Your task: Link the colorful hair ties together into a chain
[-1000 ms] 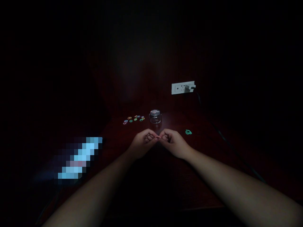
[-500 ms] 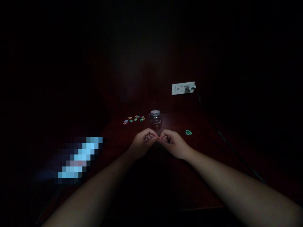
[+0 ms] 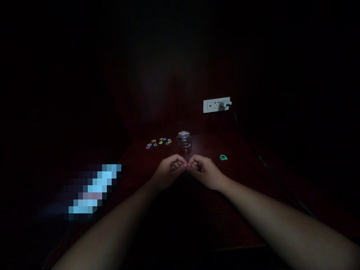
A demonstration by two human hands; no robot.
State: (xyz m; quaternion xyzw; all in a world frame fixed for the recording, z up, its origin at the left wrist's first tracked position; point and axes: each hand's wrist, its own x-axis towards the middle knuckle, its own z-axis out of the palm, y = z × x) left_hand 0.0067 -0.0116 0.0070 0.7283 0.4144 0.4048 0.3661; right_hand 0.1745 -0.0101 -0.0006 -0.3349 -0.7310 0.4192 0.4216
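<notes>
My left hand (image 3: 170,170) and my right hand (image 3: 204,170) meet fingertip to fingertip over the dark red table. Both are closed in a pinch on a small orange-pink hair tie (image 3: 188,164), mostly hidden by the fingers. Just beyond them stands a clear glass jar (image 3: 184,143), upright, with a patterned lid on top. Several small coloured hair ties (image 3: 161,142) lie spread out to the left of the jar. Off to the right of my right hand rests a little green tangle of hair ties (image 3: 223,157).
A lit, pixelated screen (image 3: 95,193) lies at the left beside my left forearm. On the back wall is a white socket panel (image 3: 210,105) with a plug in it. A dark cable (image 3: 264,162) runs from there down the right side. The surroundings are very dark.
My fingertips have drawn slightly closer together around the hair tie, so less of it shows. The view has shifted a little; the jar and loose hair ties stay in place.
</notes>
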